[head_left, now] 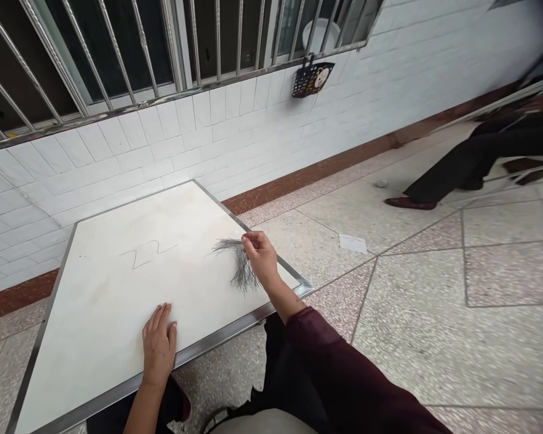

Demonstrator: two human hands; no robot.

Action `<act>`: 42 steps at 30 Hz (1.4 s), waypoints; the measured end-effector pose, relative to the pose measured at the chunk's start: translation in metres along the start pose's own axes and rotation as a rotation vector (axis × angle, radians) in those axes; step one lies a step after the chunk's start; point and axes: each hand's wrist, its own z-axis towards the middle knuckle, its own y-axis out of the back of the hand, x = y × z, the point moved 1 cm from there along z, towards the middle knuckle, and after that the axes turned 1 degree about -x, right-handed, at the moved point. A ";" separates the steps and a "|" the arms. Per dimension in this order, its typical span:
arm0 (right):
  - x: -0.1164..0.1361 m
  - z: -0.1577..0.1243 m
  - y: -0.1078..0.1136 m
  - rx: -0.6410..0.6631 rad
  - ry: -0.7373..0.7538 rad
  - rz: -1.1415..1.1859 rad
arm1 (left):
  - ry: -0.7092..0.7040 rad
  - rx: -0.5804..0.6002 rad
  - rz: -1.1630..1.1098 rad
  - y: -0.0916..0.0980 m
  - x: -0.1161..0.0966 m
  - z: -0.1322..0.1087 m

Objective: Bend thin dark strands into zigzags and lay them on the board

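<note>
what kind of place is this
Probably an outdoor yard or passage beside a building: white tiled wall, barred window, terrazzo floor. The right hand pinches a hair bundle on a white table.

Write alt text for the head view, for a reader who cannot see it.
A person's right hand pinches a tuft of dark hair on a white metal-edged table, while the left hand lies flat near the front edge. Behind stand a tiled wall and barred window; another person's leg crosses the floor at right.
</note>
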 end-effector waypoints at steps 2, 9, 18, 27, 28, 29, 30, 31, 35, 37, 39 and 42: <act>0.010 0.000 -0.001 0.038 -0.017 0.089 | 0.000 -0.003 -0.003 0.000 0.000 0.000; 0.042 -0.036 -0.009 0.180 0.076 -0.042 | 0.042 -0.019 -0.114 0.001 0.001 -0.001; 0.070 -0.106 -0.020 0.382 0.462 -0.409 | 0.490 -0.083 -0.972 0.052 -0.037 0.019; 0.085 -0.140 -0.024 0.651 0.559 -0.362 | 0.303 -0.018 -0.882 0.090 -0.077 0.016; 0.086 -0.142 -0.024 0.660 0.558 -0.357 | 0.297 0.005 -0.880 0.090 -0.078 0.012; 0.087 -0.145 -0.025 0.668 0.557 -0.351 | 0.292 0.024 -0.890 0.090 -0.078 0.008; 0.088 -0.147 -0.025 0.673 0.558 -0.346 | 0.290 0.037 -0.902 0.091 -0.078 0.004; 0.089 -0.150 -0.026 0.678 0.560 -0.341 | 0.291 0.043 -0.908 0.093 -0.079 0.001; 0.093 -0.158 -0.028 0.692 0.535 -0.322 | 0.303 0.064 -0.884 0.104 -0.083 -0.006; 0.095 -0.162 -0.030 0.665 0.506 -0.318 | 0.295 0.078 -0.874 0.110 -0.086 -0.008; 0.097 -0.165 -0.031 0.633 0.481 -0.312 | 0.284 0.096 -0.865 0.113 -0.087 -0.010; 0.096 -0.167 -0.031 0.608 0.451 -0.296 | 0.277 0.094 -0.836 0.115 -0.085 -0.011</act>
